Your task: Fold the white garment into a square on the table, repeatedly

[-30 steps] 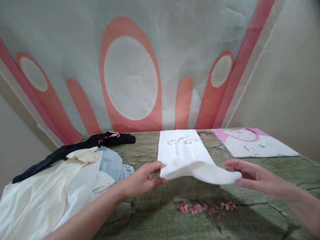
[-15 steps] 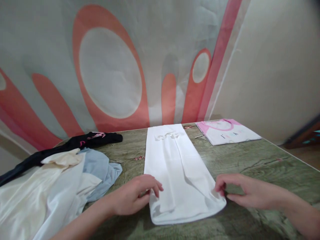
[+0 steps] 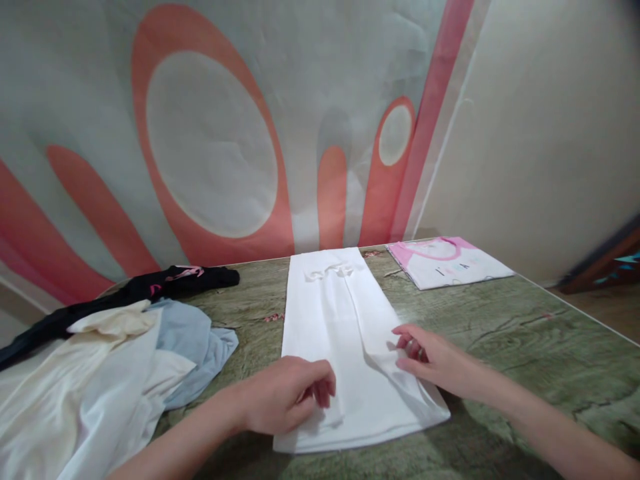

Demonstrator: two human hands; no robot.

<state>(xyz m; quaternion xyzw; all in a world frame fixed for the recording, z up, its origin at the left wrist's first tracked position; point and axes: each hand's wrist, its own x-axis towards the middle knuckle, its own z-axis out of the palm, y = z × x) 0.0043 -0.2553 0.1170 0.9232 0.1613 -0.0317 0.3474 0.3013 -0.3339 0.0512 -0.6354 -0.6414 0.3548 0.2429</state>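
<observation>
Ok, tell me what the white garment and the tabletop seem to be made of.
White garment: soft, matte fabric, judging by its creases and folds; the fibre, perhaps cotton, can't be told. Tabletop: dull, wood-look surface with grain and dark cracks; small reddish patches hint at a printed covering rather than bare wood.

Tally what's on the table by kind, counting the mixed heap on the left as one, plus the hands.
Long white garment: 1
Pink-and-white garment, flat: 1 (anything underneath can't be counted)
Mixed heap: 1
Hands, left hand and right hand: 2
Total: 5
</observation>
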